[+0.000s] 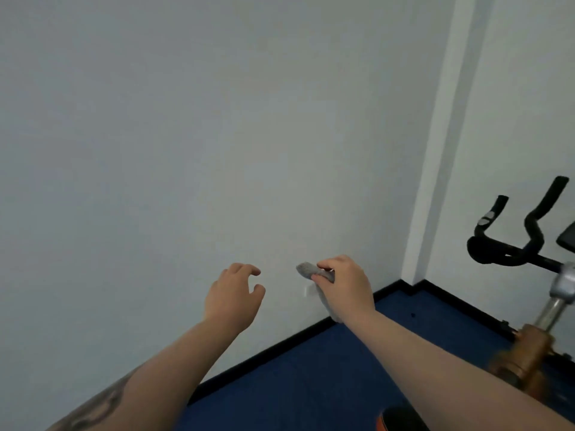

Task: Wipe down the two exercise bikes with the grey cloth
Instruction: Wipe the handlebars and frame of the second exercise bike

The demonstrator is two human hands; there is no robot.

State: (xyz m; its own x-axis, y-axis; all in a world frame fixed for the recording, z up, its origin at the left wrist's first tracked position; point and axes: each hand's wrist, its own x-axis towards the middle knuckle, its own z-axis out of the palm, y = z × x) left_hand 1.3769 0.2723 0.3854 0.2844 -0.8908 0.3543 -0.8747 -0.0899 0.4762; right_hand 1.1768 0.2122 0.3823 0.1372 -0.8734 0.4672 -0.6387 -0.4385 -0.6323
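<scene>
A small exercise room: an exercise bike (529,275) (black handlebars) on blue carpet (311,368), bare walls.

Right hand (345,287) pinching a grey cloth (309,271) between thumb and fingers, left hand (235,295) just beside it – empty, fingers curled apart – pale wall (186,135) beyond both, bike (529,275) well right of the right hand, blue floor (311,377) below the forearms

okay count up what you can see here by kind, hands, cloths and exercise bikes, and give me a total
Hands: 2, the left hand open and empty, the right hand gripping the cloth.
Cloths: 1, the grey cloth.
Exercise bikes: 1 clearly in view, the exercise bike at the right edge by the wall; a dark object at the bottom edge is too cropped to identify.
Total: 4
</scene>
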